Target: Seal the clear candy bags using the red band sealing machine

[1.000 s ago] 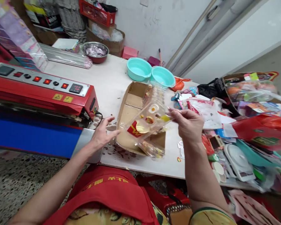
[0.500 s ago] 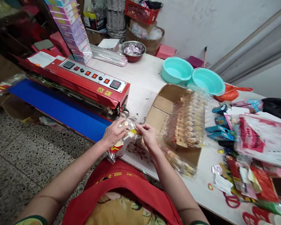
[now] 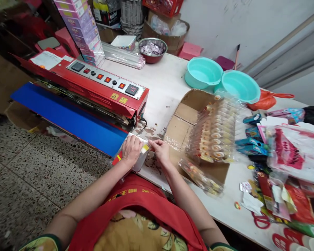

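A clear plastic packet (image 3: 140,161) with red and yellow print lies at the end of the blue conveyor belt (image 3: 75,116). My left hand (image 3: 132,150) is closed over its upper part, knuckles up, hiding much of it. With thumb and forefinger, my right hand (image 3: 160,151) pinches the packet's right edge. Left of my hands stands a red sealing machine (image 3: 104,89) with lit switches and a digital display. To the right, an open cardboard box (image 3: 180,129) holds a row of clear packets (image 3: 214,130) with egg-like pieces, and another packet (image 3: 201,176) lies across its near edge.
Two turquoise basins (image 3: 203,71) stand behind the box. A metal bowl (image 3: 152,50) of small wrapped pieces sits farther back, near stacked boxes (image 3: 85,33). Bags, wrappers and red scissors (image 3: 261,220) crowd the table's right side. A black cable (image 3: 143,122) leaves the machine's end.
My left hand's fingers have curled down over the packet, whose printed end now lies nearer the belt. My right hand still pinches its edge. The view has shifted slightly.
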`<move>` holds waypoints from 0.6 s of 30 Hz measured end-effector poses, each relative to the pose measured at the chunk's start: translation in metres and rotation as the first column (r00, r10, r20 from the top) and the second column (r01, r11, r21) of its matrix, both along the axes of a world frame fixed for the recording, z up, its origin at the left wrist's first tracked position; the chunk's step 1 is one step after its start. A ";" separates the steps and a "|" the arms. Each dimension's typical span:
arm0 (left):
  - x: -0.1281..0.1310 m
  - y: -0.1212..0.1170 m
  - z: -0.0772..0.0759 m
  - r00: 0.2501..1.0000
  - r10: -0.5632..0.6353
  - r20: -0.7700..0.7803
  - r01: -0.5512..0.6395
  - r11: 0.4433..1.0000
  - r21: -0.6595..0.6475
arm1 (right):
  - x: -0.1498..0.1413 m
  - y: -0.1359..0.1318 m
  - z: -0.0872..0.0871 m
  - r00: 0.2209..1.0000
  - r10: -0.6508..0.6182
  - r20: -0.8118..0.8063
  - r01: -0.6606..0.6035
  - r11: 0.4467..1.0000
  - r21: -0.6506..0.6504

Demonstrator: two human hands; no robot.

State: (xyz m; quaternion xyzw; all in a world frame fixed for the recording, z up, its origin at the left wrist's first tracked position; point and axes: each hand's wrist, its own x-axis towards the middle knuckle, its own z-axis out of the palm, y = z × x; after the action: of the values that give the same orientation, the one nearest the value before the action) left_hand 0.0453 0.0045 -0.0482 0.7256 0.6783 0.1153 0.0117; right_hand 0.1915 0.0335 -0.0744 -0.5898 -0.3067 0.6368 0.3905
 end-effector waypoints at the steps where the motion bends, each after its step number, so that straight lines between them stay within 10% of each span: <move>1: -0.003 0.000 0.000 0.998 -0.027 0.048 0.027 1.000 0.006 | 0.000 0.000 -0.001 1.000 -0.010 -0.003 0.010 1.000 -0.002; 7: -0.032 0.001 0.002 0.915 -0.253 0.315 0.261 0.965 0.015 | 0.001 0.002 -0.003 0.999 -0.029 -0.033 0.029 1.000 -0.006; 18: -0.010 0.003 0.009 0.968 0.079 0.237 -0.049 0.991 -0.126 | 0.000 -0.002 -0.004 0.999 0.002 -0.052 -0.002 1.000 0.000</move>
State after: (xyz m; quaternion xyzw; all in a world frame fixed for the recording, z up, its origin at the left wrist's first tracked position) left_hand 0.0350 0.0079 -0.0395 0.6819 0.7006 0.1623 0.1338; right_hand 0.1911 0.0313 -0.0782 -0.5729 -0.2968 0.6522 0.3978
